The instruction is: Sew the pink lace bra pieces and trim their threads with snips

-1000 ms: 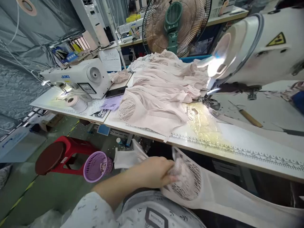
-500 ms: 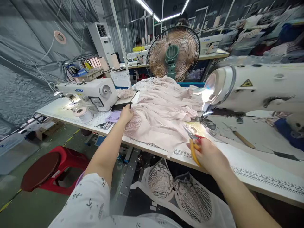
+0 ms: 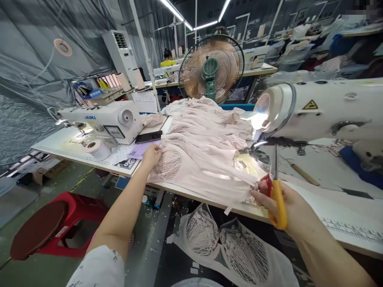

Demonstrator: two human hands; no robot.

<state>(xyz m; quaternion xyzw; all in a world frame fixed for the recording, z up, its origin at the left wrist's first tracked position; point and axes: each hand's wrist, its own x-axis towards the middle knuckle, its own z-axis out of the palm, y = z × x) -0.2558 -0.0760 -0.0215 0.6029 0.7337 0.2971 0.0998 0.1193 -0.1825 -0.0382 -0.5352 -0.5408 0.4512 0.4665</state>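
Scissors, red-and-yellow-handled steel, gripped by the right hand, should clear the pale-pink lace-cupped garment it and the left hand pinch.

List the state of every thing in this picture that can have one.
Front garment: spread out, right end pinched
Scissors: held, blades upward
Left hand: fingers curled at garment's edge
Right hand: gripping scissors, pinching garment
Lower garment: lying open, both cups showing
Left sewing machine: lamp lit
Right sewing machine: lamp lit
Phone: flat, screen dark
Fan: upright; spinning unclear
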